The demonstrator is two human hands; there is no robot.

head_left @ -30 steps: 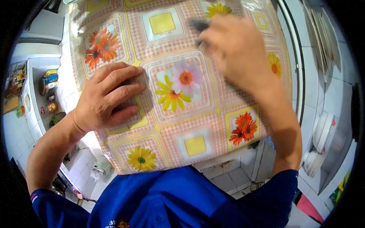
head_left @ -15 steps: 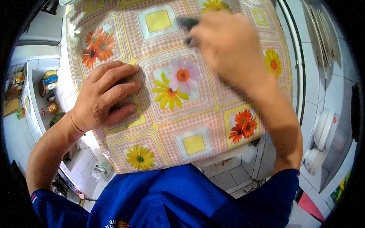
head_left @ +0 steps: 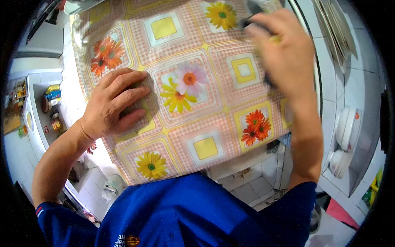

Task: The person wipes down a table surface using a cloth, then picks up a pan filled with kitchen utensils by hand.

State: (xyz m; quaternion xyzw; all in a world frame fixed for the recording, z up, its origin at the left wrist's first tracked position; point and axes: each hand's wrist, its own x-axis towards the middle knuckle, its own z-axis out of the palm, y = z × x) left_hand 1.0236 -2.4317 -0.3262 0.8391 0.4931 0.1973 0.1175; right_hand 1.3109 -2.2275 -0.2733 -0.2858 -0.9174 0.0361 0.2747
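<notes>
A tablecloth point(head_left: 191, 136) printed with flowers and checked squares covers the table in front of me. My left hand point(head_left: 115, 103) rests on its left part, fingers spread and pressed down, with nothing in them. Over at the upper right of the tablecloth is my right hand point(head_left: 284, 57), smeared by motion. Its fingers are closed round a dark, cloth-like item point(head_left: 249, 21) that touches or skims the surface. Dark bits stick out ahead of the fingers and beneath the palm; blur hides the item's full shape.
White plates point(head_left: 335, 35) stand in a rack on the right, with white bowls point(head_left: 347, 127) lower down. On the left, a shelf holds several small items point(head_left: 53, 96). A plastic-lined bin point(head_left: 112, 187) stands below the table's left front corner.
My right hand has moved right, towards the far right side of the tablecloth, carrying the dark cloth-like item. My left hand stays at the same spot. The view has shifted slightly.
</notes>
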